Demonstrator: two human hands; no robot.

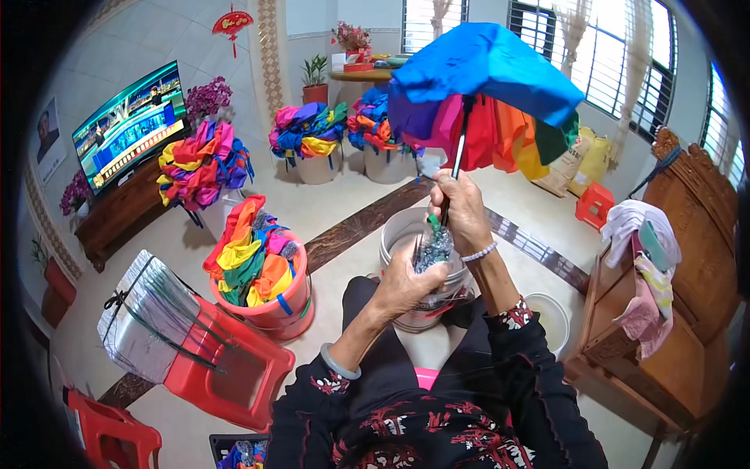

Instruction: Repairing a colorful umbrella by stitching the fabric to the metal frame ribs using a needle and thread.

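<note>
A multicoloured umbrella (488, 66), partly spread with a blue panel on top, is held up ahead of me. My right hand (462, 207) grips its dark, shiny shaft (459, 137) below the canopy. Lower and to the left, my left hand (410, 285) is closed around a glittery, dark and clear bundle (437, 248) with a bit of green at its top; I cannot make out exactly what it is. Both hands are above a whitish bucket (393, 234) between my knees, whose contents are mostly hidden.
A pink bucket (301, 301) full of coloured fabric stands at left, beside a red stool (250, 352) bearing a silvery box (148, 313). More filled buckets (316, 168) stand farther back. At right are a wooden bench (648, 383) with cloths and a small white bucket (556, 313).
</note>
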